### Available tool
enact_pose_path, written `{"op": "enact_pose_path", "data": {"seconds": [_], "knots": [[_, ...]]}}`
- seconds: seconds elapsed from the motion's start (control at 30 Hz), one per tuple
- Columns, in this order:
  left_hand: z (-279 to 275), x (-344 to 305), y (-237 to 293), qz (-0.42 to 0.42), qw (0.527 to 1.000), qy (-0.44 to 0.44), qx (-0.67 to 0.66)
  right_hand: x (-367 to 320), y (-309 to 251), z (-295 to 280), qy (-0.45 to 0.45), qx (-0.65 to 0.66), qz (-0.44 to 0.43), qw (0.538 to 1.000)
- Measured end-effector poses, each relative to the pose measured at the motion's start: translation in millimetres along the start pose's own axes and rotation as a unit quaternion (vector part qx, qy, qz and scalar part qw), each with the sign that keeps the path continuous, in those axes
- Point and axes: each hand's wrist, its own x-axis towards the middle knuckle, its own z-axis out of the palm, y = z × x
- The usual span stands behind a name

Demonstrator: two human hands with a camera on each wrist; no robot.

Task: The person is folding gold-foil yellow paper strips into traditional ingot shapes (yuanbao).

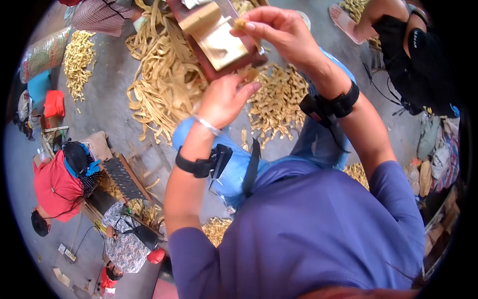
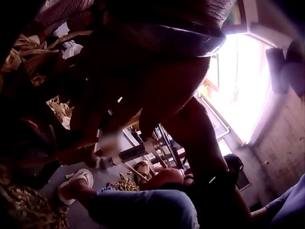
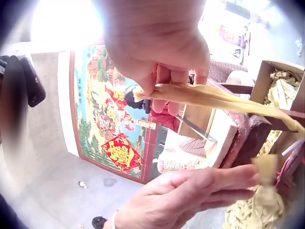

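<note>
In the head view, my right hand (image 1: 286, 37) is above the wooden block (image 1: 224, 45) on a dark red stand. It pinches one end of a yellowish strip (image 3: 205, 95), which stretches rightward in the right wrist view. My left hand (image 1: 224, 99) is beside the stand's near end, fingers extended. At its fingertips is a small blurred yellow piece (image 3: 267, 164); whether they touch it, I cannot tell. The left wrist view shows that hand (image 2: 143, 86) mostly as a dark shape.
Long strips (image 1: 164, 84) lie left of the stand, with a heap of short knotted pieces (image 1: 279, 99) to its right. Other people sit at both sides, one in a red shirt (image 1: 57, 184). An open box (image 3: 286, 88) holds more strips.
</note>
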Motion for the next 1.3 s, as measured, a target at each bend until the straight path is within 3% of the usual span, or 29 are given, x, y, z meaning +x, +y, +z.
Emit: {"op": "enact_pose_path", "data": {"seconds": [0.03, 0.1, 0.17, 0.23, 0.27, 0.37, 0.43, 0.5, 0.53, 0.57, 0.63, 0.77, 0.83, 0.9, 0.93, 1.07, 1.13, 1.27, 1.3], "knots": [[19, -3, -7, 0.079, 0.994, 0.060, 0.039, -10, -7, 2, -0.005, 0.034, -0.007, 0.999], [45, -8, -5, -0.023, 0.968, 0.075, -0.238, -32, -23, 9, -0.015, 0.102, -0.026, 0.994], [52, -13, 12, -0.087, 0.857, 0.079, -0.502, -61, -34, 14, -0.024, 0.136, 0.003, 0.990], [47, -27, 40, -0.111, 0.669, 0.067, -0.732, -91, -42, 21, -0.014, 0.166, 0.062, 0.984], [54, -30, 34, -0.078, 0.656, 0.112, -0.742, -107, -38, 24, 0.000, 0.144, 0.044, 0.989], [49, -49, 56, -0.050, 0.696, 0.165, -0.697, -150, -36, 31, 0.039, 0.160, 0.034, 0.986], [49, -62, 66, -0.021, 0.794, 0.129, -0.594, -166, -38, 27, 0.087, 0.064, 0.000, 0.994], [50, -77, 85, -0.011, 0.890, 0.088, -0.447, -163, -51, 24, 0.091, -0.002, -0.100, 0.991], [50, -83, 96, -0.015, 0.905, 0.054, -0.422, -164, -56, 27, 0.085, -0.002, -0.114, 0.990], [45, -91, 113, 0.007, 0.942, 0.043, -0.331, -165, -60, 29, 0.077, -0.001, -0.128, 0.989], [38, -102, 131, 0.091, 0.985, 0.130, -0.064, -167, -66, 36, 0.039, 0.068, -0.089, 0.993], [37, -126, 149, 0.131, 0.945, 0.280, 0.109, -185, -71, 45, 0.122, 0.069, -0.009, 0.990], [45, -130, 148, 0.213, 0.907, 0.308, 0.194, -184, -71, 58, 0.204, 0.187, 0.026, 0.961], [54, -133, 145, 0.201, 0.904, 0.322, 0.197, -191, -67, 49, 0.153, 0.108, 0.073, 0.980], [58, -134, 142, 0.193, 0.905, 0.322, 0.198, -193, -66, 50, 0.150, 0.019, 0.044, 0.988], [60, -141, 144, 0.194, 0.893, 0.345, 0.216, -203, -72, 40, 0.013, -0.127, -0.092, 0.988], [59, -144, 145, 0.211, 0.884, 0.346, 0.232, -206, -79, 34, -0.010, -0.152, -0.088, 0.984], [65, -149, 143, 0.197, 0.927, 0.275, 0.161, -215, -88, 32, -0.027, -0.180, -0.083, 0.980], [67, -150, 142, 0.144, 0.957, 0.251, 0.036, -218, -92, 34, -0.029, -0.168, -0.070, 0.983]]}}
